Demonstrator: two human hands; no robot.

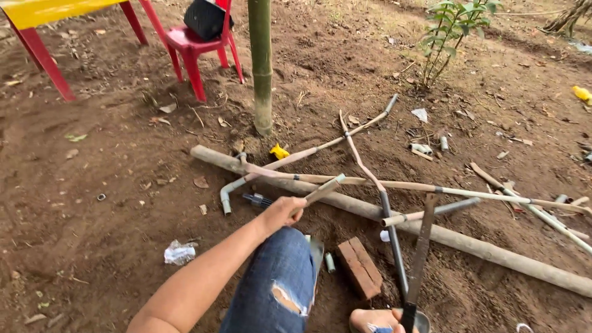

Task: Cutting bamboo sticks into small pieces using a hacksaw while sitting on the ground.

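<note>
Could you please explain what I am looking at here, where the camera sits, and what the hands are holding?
There is no machine here: a person works with bare hands, and the single picture comes from a camera on their head, looking down at bare soil. Their left hand grips the end of a short bamboo stick above a knee in torn jeans. At the bottom edge the right hand holds the handle of a long rusty blade. On the ground lie a thick bamboo pole, thinner sticks and grey pipes crossed over it, and a brick. Further back stand an upright green bamboo stem and a red plastic chair.
</note>
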